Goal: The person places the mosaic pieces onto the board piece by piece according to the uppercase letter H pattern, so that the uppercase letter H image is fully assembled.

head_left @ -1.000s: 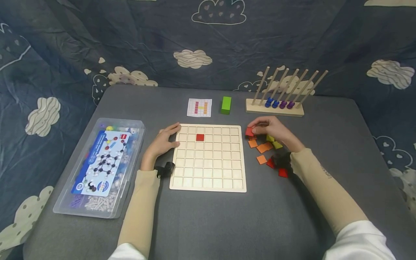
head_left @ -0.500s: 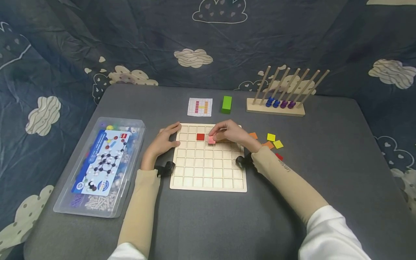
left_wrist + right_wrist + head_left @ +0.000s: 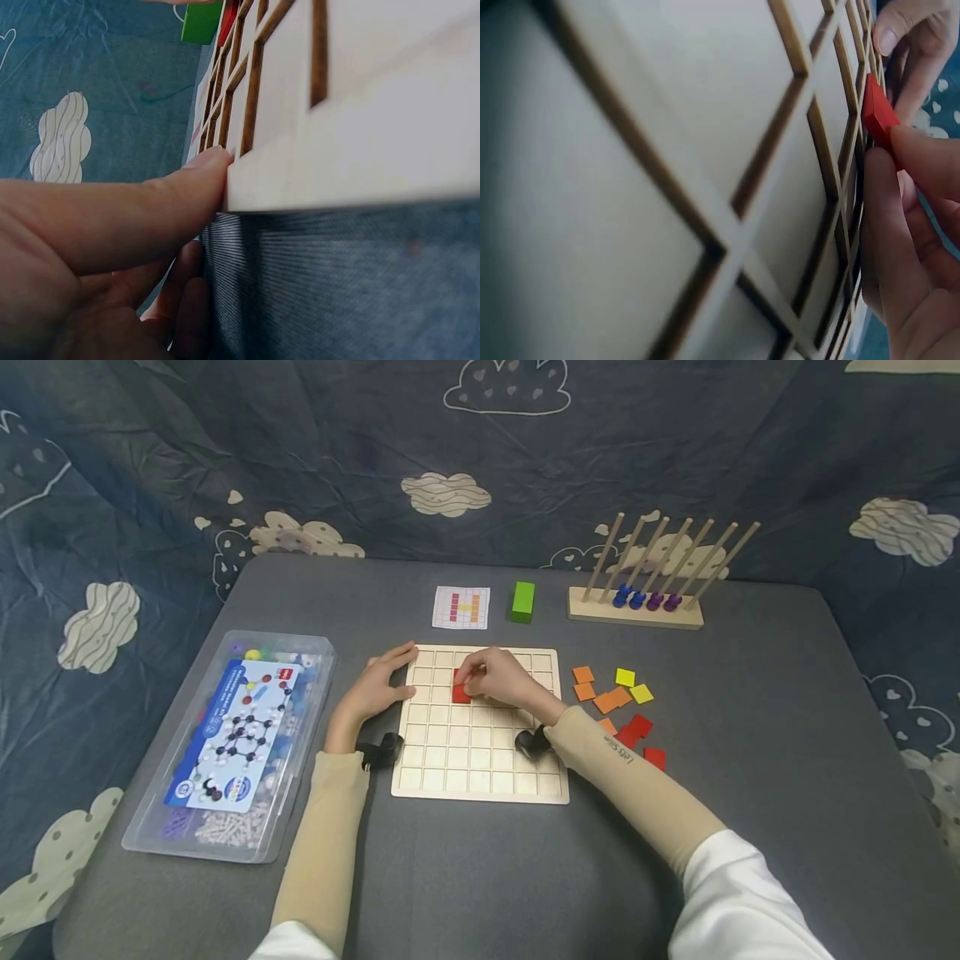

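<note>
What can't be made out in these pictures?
Head: some squares of the wooden board, hidden under the right hand.
Head: part of an orange tile, covered by the right sleeve.
Head: fine print on the blue-and-white card, too small.
Left wrist: the rest of the green block, cut off by the top edge.

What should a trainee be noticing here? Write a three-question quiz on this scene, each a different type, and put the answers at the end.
1. Multiple choice: The right hand pinches a tile. Which colour is it? a) yellow b) red c) orange
2. True or false: The left hand touches the edge of the wooden board.
3. Fill in: The beads on the peg rack are blue and ____.

Key: 1 b; 2 true; 3 purple.
</note>
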{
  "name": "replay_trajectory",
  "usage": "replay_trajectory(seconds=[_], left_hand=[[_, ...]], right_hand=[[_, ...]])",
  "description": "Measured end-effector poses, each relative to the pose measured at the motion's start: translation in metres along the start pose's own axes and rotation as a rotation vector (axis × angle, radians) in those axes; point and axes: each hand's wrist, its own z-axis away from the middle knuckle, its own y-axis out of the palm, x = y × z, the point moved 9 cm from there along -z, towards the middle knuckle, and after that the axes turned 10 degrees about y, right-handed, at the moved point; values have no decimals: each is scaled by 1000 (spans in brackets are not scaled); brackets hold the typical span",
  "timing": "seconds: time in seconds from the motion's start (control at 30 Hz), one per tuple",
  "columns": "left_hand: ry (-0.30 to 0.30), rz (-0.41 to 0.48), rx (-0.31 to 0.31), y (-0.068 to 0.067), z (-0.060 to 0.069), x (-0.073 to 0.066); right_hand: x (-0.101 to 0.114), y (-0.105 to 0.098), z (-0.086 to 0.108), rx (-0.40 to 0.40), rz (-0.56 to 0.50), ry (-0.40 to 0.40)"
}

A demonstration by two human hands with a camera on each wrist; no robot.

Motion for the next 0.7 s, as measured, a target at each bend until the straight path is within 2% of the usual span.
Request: replay_trajectory(seconds=[0.2,0.4,0.5,0.7], left_hand=[[-2,4,-5,0,0,0],[0,5,-6,0,0,-1],[5,2,-5,0,0,-1],[11,11,-1,0,1,-2]], right_hand=[[8,2,2,-52,130,-45],[9,1,3,-64,169,-54],[4,-1,3,-40,119,-31],[-10,-12,7,28,-66,7]])
